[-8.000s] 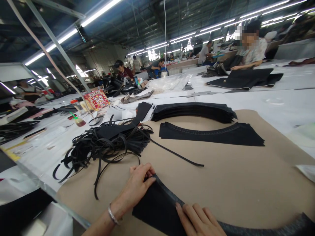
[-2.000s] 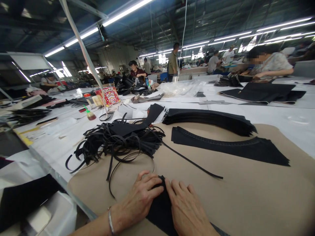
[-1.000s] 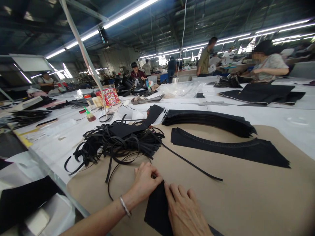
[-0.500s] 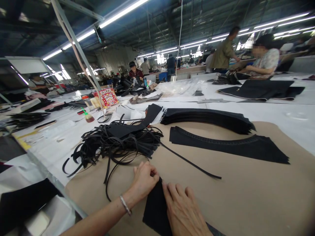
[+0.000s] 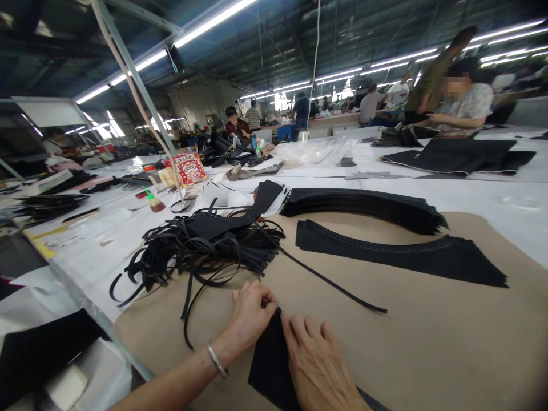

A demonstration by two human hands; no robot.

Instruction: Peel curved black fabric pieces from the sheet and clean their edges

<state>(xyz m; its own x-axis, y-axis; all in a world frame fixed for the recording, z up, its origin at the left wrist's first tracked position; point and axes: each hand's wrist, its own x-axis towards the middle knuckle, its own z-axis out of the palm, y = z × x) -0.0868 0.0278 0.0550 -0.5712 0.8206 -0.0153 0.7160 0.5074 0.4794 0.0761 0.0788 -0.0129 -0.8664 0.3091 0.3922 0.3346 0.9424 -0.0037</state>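
Note:
A flat black fabric-like piece (image 5: pixel 270 365) lies on the tan mat in front of me, its lower end running out under my right hand. My left hand (image 5: pixel 252 311), with a silver bracelet at the wrist, has its fingers curled and pinches the piece's upper tip. My right hand (image 5: pixel 319 359) rests flat along the piece's right edge, fingers stretched forward. Beyond my hands is a tangled heap of thin black strips (image 5: pixel 205 245). One loose strip (image 5: pixel 334 279) trails from it to the right.
A curved black piece (image 5: pixel 398 257) lies on the tan mat (image 5: pixel 449 337), before a thick stack of similar pieces (image 5: pixel 359 208). At the back left are a small bottle with a green nozzle (image 5: pixel 154 201) and a red packet (image 5: pixel 190 169). Several people work farther off.
My hands and the black piece hold almost the same position. In the background, a standing person has moved right, close behind the seated person.

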